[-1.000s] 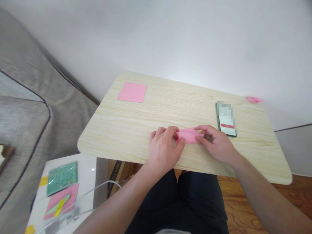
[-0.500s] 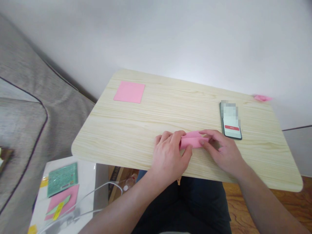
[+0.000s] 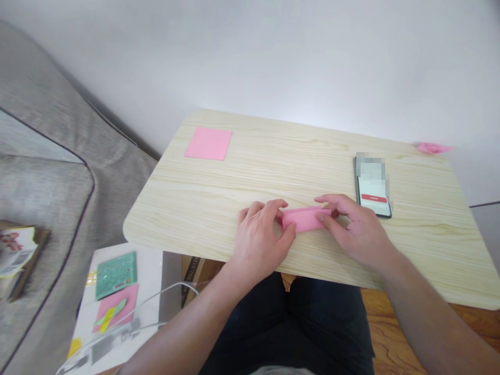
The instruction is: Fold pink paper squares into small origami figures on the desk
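With fingertips (image 3: 289,230) pinched on both ends, holds folded pink paper (image 3: 307,221) between left hand (image 3: 260,237) and right hand (image 3: 361,229), long axis side to side, neither nearer. Sits in from the near edge of the pale table (image 3: 273,161), left of phone (image 3: 374,200), with pink square (image 3: 208,144) by the far-left corner, white wall (image 3: 273,57) beyond.
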`<action>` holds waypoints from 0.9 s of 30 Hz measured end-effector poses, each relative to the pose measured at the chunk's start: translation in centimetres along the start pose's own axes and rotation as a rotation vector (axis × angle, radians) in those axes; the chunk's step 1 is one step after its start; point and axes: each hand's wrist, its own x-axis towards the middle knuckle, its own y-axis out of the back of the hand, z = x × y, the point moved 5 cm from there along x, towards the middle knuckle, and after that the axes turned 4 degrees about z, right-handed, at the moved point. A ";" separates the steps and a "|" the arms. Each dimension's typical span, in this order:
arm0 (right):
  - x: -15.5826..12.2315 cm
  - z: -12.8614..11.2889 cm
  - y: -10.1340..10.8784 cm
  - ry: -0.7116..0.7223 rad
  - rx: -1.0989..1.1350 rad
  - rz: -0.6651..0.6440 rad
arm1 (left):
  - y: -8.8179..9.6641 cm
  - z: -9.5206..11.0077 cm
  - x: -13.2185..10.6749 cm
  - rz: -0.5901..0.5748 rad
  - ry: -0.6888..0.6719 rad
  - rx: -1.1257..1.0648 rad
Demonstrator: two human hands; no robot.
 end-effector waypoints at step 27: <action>-1.3 0.9 0.5 -0.114 0.038 -0.089 | 0.5 0.8 -0.8 -0.021 0.004 0.117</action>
